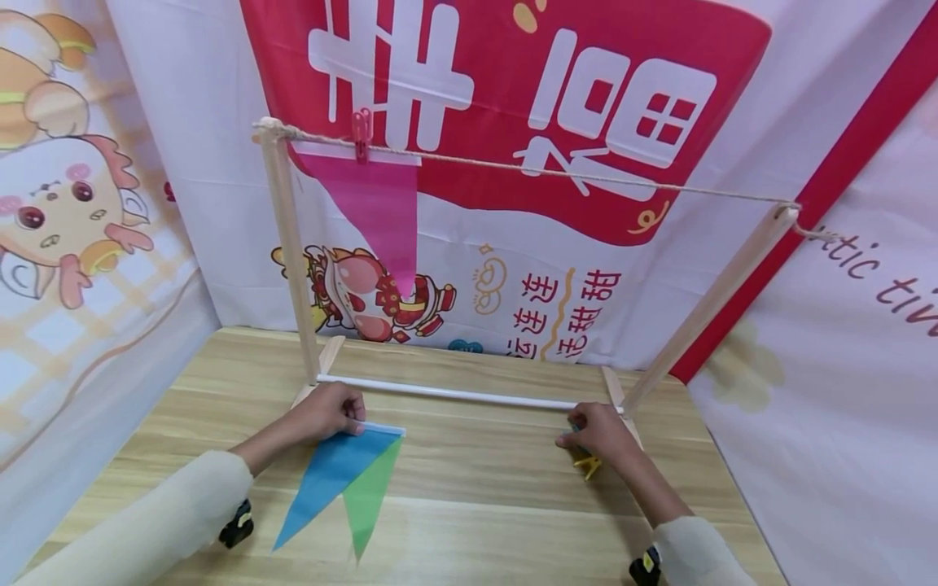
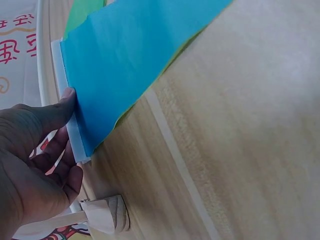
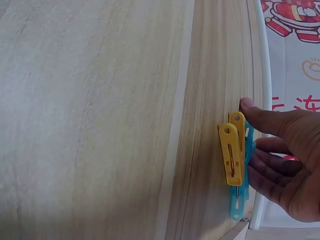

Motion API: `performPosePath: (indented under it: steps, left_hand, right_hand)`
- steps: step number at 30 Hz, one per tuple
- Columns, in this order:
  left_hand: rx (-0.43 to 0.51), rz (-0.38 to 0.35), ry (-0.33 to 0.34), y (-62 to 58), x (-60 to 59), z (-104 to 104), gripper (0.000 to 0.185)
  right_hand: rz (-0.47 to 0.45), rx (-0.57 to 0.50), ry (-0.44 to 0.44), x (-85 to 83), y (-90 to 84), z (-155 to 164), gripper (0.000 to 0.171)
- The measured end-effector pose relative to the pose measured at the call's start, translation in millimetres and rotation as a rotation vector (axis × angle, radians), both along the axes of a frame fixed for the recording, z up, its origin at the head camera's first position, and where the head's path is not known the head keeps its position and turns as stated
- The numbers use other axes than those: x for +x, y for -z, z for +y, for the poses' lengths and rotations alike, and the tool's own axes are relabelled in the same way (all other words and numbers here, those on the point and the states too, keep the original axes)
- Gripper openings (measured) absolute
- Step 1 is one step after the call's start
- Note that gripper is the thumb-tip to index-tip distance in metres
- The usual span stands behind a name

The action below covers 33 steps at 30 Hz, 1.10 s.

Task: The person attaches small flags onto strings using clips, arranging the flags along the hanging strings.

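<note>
A blue pennant (image 1: 333, 472) lies on the wooden table over a green pennant (image 1: 366, 496). My left hand (image 1: 357, 417) pinches the blue pennant's white top band at its left end. In the left wrist view the left hand (image 2: 70, 130) has its thumb on that band of the blue pennant (image 2: 130, 65), with the fingers curled below; the green pennant (image 2: 82, 15) peeks out behind. My right hand (image 1: 575, 439) is on a yellow clothespin (image 1: 588, 465) by the rack's right foot. In the right wrist view the right hand (image 3: 250, 145) has thumb and fingers around the yellow clothespin (image 3: 232, 155) and a blue clothespin (image 3: 239, 202).
A wooden rack (image 1: 289, 244) stands at the back of the table, with a white bottom rod (image 1: 454, 395) and a rope (image 1: 586, 175) across its top. A pink pennant (image 1: 374, 203) hangs from the rope by a red clothespin (image 1: 361, 134). Printed fabric walls enclose the table on three sides.
</note>
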<state>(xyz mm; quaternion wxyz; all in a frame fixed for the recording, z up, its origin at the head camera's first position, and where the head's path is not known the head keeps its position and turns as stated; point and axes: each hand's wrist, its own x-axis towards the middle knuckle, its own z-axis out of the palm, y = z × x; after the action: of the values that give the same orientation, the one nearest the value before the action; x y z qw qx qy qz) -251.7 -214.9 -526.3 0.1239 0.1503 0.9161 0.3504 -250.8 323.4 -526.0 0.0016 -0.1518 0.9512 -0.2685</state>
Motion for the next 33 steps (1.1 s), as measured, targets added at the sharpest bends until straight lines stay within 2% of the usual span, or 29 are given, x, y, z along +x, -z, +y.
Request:
performPosePath:
  steps: [4, 8, 12, 15, 22, 33]
  left_hand:
    - [-0.024, 0.001, 0.004, -1.9, -1.2, 2, 0.018]
    - [-0.032, 0.000, 0.008, -7.8, -1.0, 5, 0.017]
    - [-0.014, -0.006, 0.020, -15.7, 0.2, 7, 0.016]
    - [-0.011, -0.008, 0.030, -20.8, 0.5, 7, 0.016]
    - [0.002, -0.011, 0.064, -27.3, -1.9, 3, 0.017]
    - [0.062, -0.045, 0.161, -41.1, -4.3, -3, 0.014]
  right_hand:
    - [0.032, -0.012, -0.009, -17.2, 27.9, 17, 0.047]
    - [0.012, 0.036, 0.034, -36.3, 53.5, 30, 0.049]
    - [-0.010, 0.044, 0.035, -48.6, 67.2, 40, 0.048]
    - [-0.022, 0.042, 0.017, -52.5, 70.1, 43, 0.045]
    - [0.018, 0.050, -0.007, -54.3, 70.2, 45, 0.040]
    - [-0.008, 0.027, -0.018, -59.8, 65.8, 48, 0.027]
